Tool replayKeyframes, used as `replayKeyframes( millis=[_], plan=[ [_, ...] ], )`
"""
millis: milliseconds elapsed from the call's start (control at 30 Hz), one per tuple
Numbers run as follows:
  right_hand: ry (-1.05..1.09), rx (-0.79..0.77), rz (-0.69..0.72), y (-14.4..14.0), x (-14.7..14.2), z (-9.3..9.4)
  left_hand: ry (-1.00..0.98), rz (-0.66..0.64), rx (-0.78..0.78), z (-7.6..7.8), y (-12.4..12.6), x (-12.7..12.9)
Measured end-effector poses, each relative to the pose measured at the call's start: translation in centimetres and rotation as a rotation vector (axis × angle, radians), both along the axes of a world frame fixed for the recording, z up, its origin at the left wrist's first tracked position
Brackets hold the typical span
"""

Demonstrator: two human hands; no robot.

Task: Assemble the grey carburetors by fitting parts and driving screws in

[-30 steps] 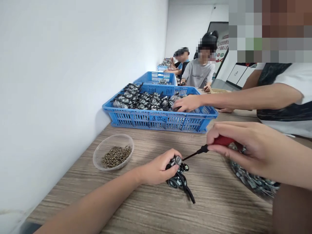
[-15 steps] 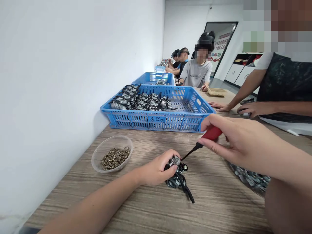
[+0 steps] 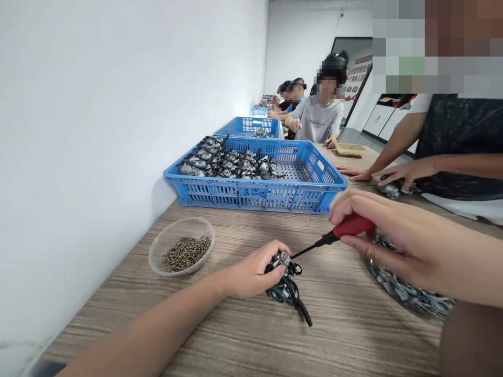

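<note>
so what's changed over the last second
The co-worker's hand left the blue crate and now rests on a metal part on the table. The left hand still grips the small assembly; the right hand keeps the red screwdriver on it.

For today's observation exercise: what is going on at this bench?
The left hand steadies a small metal part on the wooden table. The right hand holds a red-handled screwdriver, tip at the part. A bowl of screws sits nearby; a co-worker's hand rests beside the blue crate.
</note>
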State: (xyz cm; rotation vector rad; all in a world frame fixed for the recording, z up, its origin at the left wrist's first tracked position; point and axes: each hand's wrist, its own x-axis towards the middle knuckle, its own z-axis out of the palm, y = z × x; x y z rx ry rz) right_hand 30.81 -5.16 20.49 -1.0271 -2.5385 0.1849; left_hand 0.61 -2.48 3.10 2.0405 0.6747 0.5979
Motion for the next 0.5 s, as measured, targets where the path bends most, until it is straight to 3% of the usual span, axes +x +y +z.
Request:
replayKeyframes(
  millis=[100,200,267,400,500],
  plan=[
    [-0.043,-0.005,0.015,0.8,-0.4,-0.1,0.001,0.003,0.010,0.1,0.0,0.0],
    [-0.096,0.092,-0.096,1.2,-0.8,-0.3,-0.001,0.004,0.015,0.0,0.0,0.0],
    [-0.115,0.065,-0.141,0.8,-0.7,-0.2,-0.002,0.002,0.020,-0.1,0.1,0.0],
    [-0.081,-0.078,-0.011,-0.1,-0.5,0.2,0.006,0.002,0.013,-0.3,0.1,0.0],
    [-0.062,-0.058,0.040,0.0,-0.7,0.2,0.004,-0.001,-0.002,-0.4,0.1,0.0]
  ],
)
